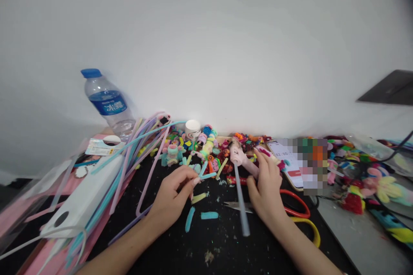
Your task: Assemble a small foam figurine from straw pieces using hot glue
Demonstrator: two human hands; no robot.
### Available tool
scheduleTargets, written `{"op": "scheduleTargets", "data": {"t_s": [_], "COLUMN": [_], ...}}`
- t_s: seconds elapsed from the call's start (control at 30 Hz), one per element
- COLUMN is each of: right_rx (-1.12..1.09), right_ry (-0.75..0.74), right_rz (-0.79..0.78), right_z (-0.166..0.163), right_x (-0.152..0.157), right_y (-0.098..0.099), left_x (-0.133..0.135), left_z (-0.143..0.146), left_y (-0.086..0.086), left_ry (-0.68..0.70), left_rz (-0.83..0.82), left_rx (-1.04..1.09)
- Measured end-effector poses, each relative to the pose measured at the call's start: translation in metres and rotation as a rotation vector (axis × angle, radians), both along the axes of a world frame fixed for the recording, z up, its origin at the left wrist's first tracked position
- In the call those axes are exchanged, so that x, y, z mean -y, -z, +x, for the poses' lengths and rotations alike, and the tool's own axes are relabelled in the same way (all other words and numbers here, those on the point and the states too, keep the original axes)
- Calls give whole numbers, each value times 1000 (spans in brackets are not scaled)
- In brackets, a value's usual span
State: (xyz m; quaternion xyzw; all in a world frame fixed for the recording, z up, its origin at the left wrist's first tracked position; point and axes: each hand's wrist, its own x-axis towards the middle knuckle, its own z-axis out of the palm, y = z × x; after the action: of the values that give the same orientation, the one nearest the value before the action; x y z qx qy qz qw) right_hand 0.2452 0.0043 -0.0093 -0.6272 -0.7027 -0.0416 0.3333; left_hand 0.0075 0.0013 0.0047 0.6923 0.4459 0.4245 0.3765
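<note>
My left hand (172, 193) pinches a bent light-blue pipe cleaner piece (208, 175) between thumb and fingertips. Around the handle of a pink hot glue gun (248, 164) closes my right hand (267, 187). From the gun's rear a long translucent glue stick (241, 206) points toward me. Two short blue pipe cleaner pieces, one slanted (190, 219) and one flat (209, 215), lie below my left hand, near a yellow piece (199, 198). Partly under my right hand are scissors (295, 203) with red and yellow handles.
Long pastel pipe cleaners (129, 159) and a white box (85, 193) lie at left, before a water bottle (108, 103). Small fuzzy figures (172, 154) and a white cup (192, 129) line the back. A phone (288, 167) showing a timer and colourful crafts (380, 184) are at right.
</note>
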Motion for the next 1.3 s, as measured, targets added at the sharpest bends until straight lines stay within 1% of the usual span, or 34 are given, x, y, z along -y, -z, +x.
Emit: {"op": "scheduleTargets", "data": {"t_s": [0.03, 0.13, 0.2, 0.3, 0.43, 0.8, 1.3], "right_rx": [-23, -54, 4, 113, 151, 62, 24], "right_ry": [-50, -291, -435, -527, -540, -499, -496], "right_rz": [62, 215, 216, 155, 98, 135, 129], "right_z": [0, -4, -9, -17, -23, -20, -22], "right_x": [3, 14, 22, 28, 29, 26, 25], "right_y": [-4, -16, -21, -21, -17, -14, -13], "left_x": [1, 5, 8, 11, 11, 11, 10], "left_z": [1, 3, 5, 6, 6, 8, 7], "left_y": [0, 0, 0, 0, 1, -1, 0], "left_ry": [28, 143, 221, 283, 279, 252, 267], "left_rz": [21, 80, 96, 108, 102, 9, 29], "left_rx": [-18, -69, -95, -105, -100, -36, -90]}}
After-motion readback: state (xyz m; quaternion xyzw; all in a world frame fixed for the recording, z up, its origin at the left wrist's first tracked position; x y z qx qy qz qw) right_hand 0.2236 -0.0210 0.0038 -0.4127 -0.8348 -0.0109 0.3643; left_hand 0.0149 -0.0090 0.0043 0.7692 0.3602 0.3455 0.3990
